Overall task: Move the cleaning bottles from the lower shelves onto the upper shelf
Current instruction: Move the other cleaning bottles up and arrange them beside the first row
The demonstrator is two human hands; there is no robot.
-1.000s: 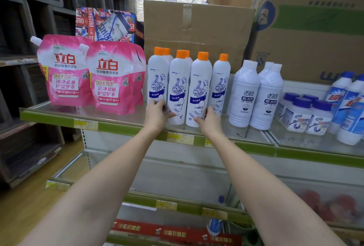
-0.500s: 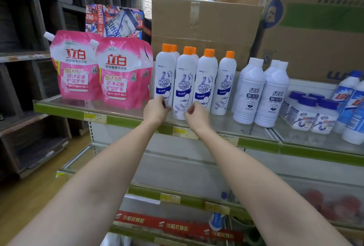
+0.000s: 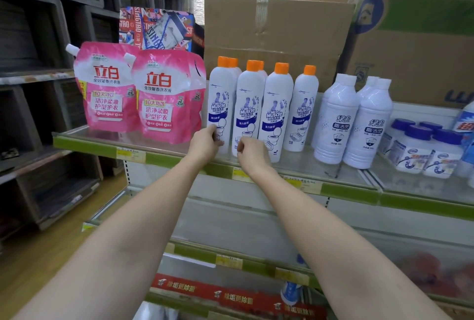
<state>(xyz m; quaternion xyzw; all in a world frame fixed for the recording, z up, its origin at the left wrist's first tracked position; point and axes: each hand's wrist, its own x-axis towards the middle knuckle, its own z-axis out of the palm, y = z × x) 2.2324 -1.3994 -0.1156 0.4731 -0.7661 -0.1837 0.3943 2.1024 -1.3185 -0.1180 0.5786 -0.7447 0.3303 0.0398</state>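
shop | price-tagged shelf (image 3: 84, 143) | rows of cleaning bottles (image 3: 275, 112) (identical stock) | cartons (image 3: 277, 30)
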